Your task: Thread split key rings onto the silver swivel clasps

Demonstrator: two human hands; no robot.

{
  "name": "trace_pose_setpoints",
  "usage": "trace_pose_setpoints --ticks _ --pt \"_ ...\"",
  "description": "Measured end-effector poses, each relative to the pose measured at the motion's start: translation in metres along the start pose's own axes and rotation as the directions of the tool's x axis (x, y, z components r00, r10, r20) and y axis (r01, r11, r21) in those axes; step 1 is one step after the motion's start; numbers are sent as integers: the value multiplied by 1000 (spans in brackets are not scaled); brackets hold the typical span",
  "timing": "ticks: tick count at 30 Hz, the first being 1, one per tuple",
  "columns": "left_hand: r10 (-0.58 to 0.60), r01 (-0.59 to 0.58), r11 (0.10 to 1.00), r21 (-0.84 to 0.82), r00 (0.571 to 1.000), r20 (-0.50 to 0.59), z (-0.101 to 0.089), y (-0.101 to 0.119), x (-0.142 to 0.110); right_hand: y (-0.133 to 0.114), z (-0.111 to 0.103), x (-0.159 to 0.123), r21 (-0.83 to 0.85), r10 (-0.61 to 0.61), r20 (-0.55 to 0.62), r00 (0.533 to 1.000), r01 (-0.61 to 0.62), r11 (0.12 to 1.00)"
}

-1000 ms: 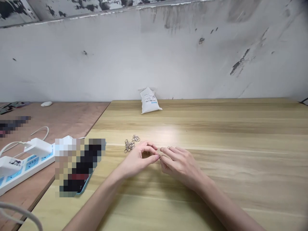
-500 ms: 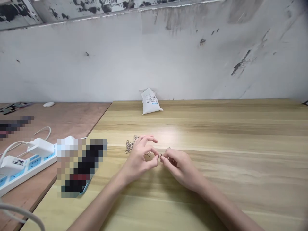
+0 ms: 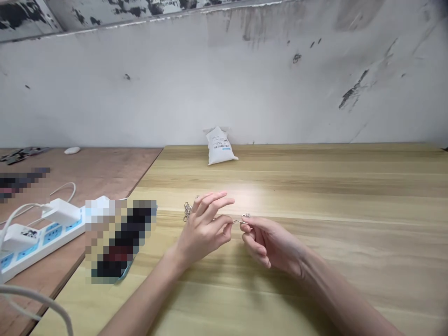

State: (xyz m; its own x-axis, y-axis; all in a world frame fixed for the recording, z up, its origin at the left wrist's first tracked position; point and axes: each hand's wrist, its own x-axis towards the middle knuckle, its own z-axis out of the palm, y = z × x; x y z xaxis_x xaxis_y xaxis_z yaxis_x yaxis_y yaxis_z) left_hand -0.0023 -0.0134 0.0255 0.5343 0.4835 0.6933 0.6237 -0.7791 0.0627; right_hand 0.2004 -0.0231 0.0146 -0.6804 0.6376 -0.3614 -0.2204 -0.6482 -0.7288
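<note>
The right hand point(image 3: 271, 240) has just rolled over, baring curled fingers; it and the left hand point(image 3: 206, 225) pinch a small metal piece point(image 3: 239, 221) between them, seemingly working both ends, with metal clasps point(image 3: 187, 211) at its nine o'clock.

The left hand point(image 3: 206, 223) and the right hand point(image 3: 273, 240) pinch one small metal piece point(image 3: 239, 221) between them, above the wooden surface point(image 3: 336, 196); farther back lies a white packet point(image 3: 221, 147).
</note>
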Motion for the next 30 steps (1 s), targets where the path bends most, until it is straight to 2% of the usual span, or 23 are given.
trace_pose_setpoints --ticks 2,3,5,6,7,9,11,13,15,18,23,25,27,30 --pt "-111 113 990 -86 993 27 -3 -1 -1 -1 2 -2 -168 -56 -44 997 48 985" --pt "-166 171 977 -127 985 45 -4 -2 -1 0 3 -2 -283 -121 -82 989 93 955" --pt "-257 271 944 -190 962 93 -5 -2 -1 6 4 0 -553 -319 -167 933 179 813" --pt "-289 309 927 -213 950 119 -5 -2 -1 10 4 2 -692 -443 -194 875 198 694" --pt "-316 343 911 -231 937 147 -5 -2 -1 14 3 4 -821 -569 -186 801 192 538" --pt "-357 402 879 -255 911 205 -4 -2 -1 22 0 9 -973 -746 -56 664 131 189" --pt "-386 451 849 -277 885 259 -3 -1 -1 26 -2 12 -992 -823 126 554 66 -108" --pt "-398 481 823 -302 868 297 -3 0 0 25 -2 13 -952 -837 278 471 20 -306" --pt "-400 489 810 -325 865 305 -2 1 1 22 0 11 -908 -819 367 441 -23 -419" --pt "-416 499 797 -339 862 290 -3 1 2 17 2 8 -879 -795 389 466 -70 -471" --pt "-388 479 810 -338 871 303 -4 2 1 18 4 8 -893 -798 370 476 -54 -446" --pt "-368 449 844 -294 883 292 -3 4 1 20 5 9 -903 -792 349 501 -48 -428" --pt "-340 402 888 -224 901 269 -2 5 0 22 5 9 -932 -787 292 544 -22 -362" --pt "-276 308 944 -117 933 231 0 2 -2 26 6 8 -976 -730 204 652 76 -205"
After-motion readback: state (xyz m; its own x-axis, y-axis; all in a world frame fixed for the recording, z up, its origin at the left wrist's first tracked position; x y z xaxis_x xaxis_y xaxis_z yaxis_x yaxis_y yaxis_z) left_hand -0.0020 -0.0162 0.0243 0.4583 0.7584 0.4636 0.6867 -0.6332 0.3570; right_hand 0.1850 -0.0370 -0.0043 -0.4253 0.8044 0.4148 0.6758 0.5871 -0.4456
